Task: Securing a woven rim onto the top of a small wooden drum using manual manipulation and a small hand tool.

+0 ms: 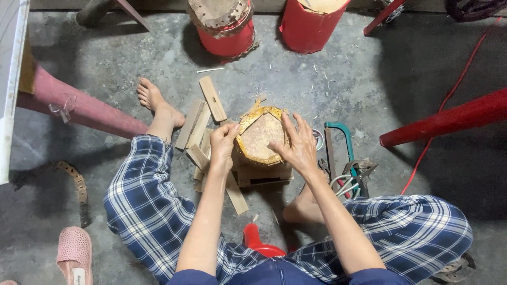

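Grip of the left hand: the fingers are curling shut and pinching the left rim of the small gold-trimmed drum. Grip of the right hand: the fingers are lying spread and flat, pressing on the right edge of the drum's skin face. The drum is sitting face-up on a low wooden block on the concrete floor, between the person's bent knees in blue checked trousers.

Loose wooden slats are lying fanned out just left of the block, one reaching under the left forearm. A teal-framed hacksaw and a cluster of pliers are lying just right of the drum, beside the right wrist. Two red cylindrical drum bodies are standing well apart from the hands at the top edge, one bearing a skin with punched holes around its rim.

Judged progress: the skin is already seated and the gold edging is running around most of the rim, though a loose pointed end is sticking up at the far side, so the trim appears unfinished there. Whether the rim is fastened underneath cannot be told.
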